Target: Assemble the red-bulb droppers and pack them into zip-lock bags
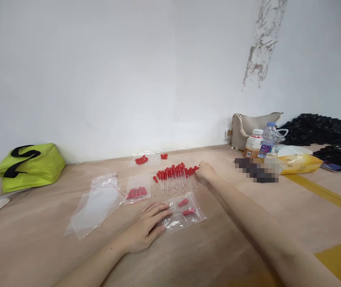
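Observation:
My left hand (149, 228) lies flat with its fingers stretched out, its fingertips on the left edge of a clear zip bag (175, 223). Inside that bag are two red-bulbed droppers (188, 211). My right hand (205, 171) reaches to the right end of a row of droppers (173, 173) with red bulbs and clear stems. Its fingers are closed at a red bulb there, and the fingertips are partly hidden. Left of the row lies a filled zip bag (138, 187) with several droppers in it. Farther left, flat zip bags (95, 207) overlap one another.
At the wall lie another clear bag (151, 159) and loose red bulbs (164, 156). A lime-green bag (33, 167) stands at the left. On the right are a beige bag (251, 121), two bottles (267, 139), a yellow tissue pack (300, 161) and black piles (316, 129).

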Demonstrator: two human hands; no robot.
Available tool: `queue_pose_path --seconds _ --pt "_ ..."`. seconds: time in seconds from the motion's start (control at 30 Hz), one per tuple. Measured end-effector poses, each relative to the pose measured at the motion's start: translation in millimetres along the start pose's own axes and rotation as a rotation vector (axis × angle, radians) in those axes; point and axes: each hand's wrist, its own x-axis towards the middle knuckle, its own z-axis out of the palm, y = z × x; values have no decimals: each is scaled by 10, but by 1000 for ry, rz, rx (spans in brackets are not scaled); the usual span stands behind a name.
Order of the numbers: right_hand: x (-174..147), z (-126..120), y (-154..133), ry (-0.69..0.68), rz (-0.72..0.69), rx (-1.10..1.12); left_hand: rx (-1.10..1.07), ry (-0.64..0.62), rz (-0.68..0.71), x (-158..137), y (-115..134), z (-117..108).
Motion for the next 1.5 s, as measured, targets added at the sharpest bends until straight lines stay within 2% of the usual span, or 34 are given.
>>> queue_pose_path --seconds 0.17,0.3,0.47,0.57,0.67,0.9,1.03,1.13,1.2,1.3,1.4,1.5 --pt "2 -179 55 -20 -34 190 -29 0 2 3 7 -20" --pt "-206 -255 279 -111 -38 425 -74 30 4 9 48 -51" --pt "-631 -161 570 -95 -34 731 -85 27 -5 8 72 -67" --pt "-791 -98 583 -78 -43 990 -78 26 -1 10 71 -71" --pt "-875 -49 507 -105 -32 1084 -68 22 -12 11 75 -73" --pt "-1016 -10 445 -262 -47 1078 -60 20 -8 8 69 -61" --pt "-1033 -69 495 -405 -213 814 -62 14 -27 0 48 -51" --pt "-1030 -74 510 -389 -351 652 -52 8 -43 -9 34 -45" --pt "-1040 -49 500 -372 -393 611 -46 8 -45 -11 31 -41" --pt "-1076 -16 464 -401 -444 588 -49 28 -29 -6 36 -37" --pt "-1113 -26 442 -494 -493 622 -48 39 -6 4 40 -33" --pt "-1104 -63 459 -574 -480 668 -35 21 1 8 31 -27"
